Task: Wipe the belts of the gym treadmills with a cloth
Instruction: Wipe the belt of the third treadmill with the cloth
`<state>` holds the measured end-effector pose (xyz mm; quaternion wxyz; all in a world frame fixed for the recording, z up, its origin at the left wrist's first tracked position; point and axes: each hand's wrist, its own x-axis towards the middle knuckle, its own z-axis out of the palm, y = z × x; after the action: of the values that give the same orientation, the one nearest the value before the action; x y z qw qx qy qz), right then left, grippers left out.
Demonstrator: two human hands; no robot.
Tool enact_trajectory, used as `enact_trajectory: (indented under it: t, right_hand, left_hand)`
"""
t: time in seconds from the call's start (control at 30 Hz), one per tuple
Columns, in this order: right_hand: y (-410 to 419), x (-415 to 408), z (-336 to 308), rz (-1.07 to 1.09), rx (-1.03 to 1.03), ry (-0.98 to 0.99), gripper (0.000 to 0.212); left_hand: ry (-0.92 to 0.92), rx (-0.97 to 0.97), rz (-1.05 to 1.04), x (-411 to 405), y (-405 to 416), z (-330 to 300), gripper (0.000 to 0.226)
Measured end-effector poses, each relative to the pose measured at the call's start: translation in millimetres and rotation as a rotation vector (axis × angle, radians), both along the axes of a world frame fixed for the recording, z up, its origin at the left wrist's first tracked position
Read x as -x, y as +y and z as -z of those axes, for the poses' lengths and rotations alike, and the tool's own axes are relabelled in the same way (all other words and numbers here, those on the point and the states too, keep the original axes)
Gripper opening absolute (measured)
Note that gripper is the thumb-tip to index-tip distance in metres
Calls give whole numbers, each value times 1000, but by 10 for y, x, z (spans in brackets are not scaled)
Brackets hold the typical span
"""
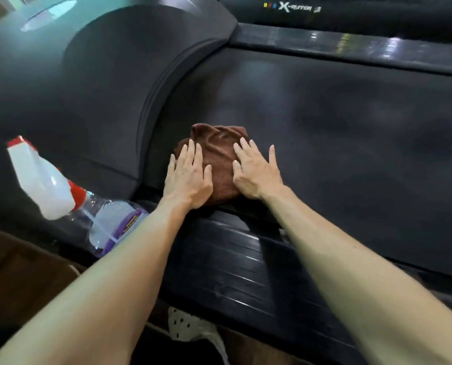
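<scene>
Two hands press a bunched brown cloth (217, 156) flat onto the treadmill belt (324, 133), close to the motor hood (101, 96) at ten o'clock. Soft, light and limp, the cloth would likely bunch and slide unless weighed down from above, so broad palm pressure suits it better than a pinch. Left hand (186, 175) lies spread on its nine o'clock edge, right hand (255, 171) on its three o'clock edge, fingers straight, gripping nothing. At eight o'clock, a spray bottle (69, 198) lies on its side.
</scene>
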<state>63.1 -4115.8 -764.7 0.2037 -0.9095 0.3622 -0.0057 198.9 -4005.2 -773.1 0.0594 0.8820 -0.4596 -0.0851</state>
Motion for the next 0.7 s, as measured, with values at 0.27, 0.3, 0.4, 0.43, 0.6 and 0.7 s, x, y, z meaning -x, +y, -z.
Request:
enact_trajectory:
  t: [0.27,0.3,0.4,0.43,0.6,0.7]
  right_hand:
    - [-3,187,115,93,253,197,60]
    - [-60,279,113,116,265,207,60]
    - [-254,711,123,193,304,237,60]
    - [-324,908,129,220,314,248,60]
    - [-657,2376,101,410,316,407,60]
    - [-625,3459,-51,527,271,574,60]
  left_hand:
    - [-4,-12,62,61,-181,117,68]
    - [0,-17,87,135,-262,104,68]
    - [26,8,156,541,-571,108,69]
    - [24,22,190,727,-686,118,69]
    - [52,76,423,2074,-1310,178,71]
    - [102,67,566,3173,-1411,155,73]
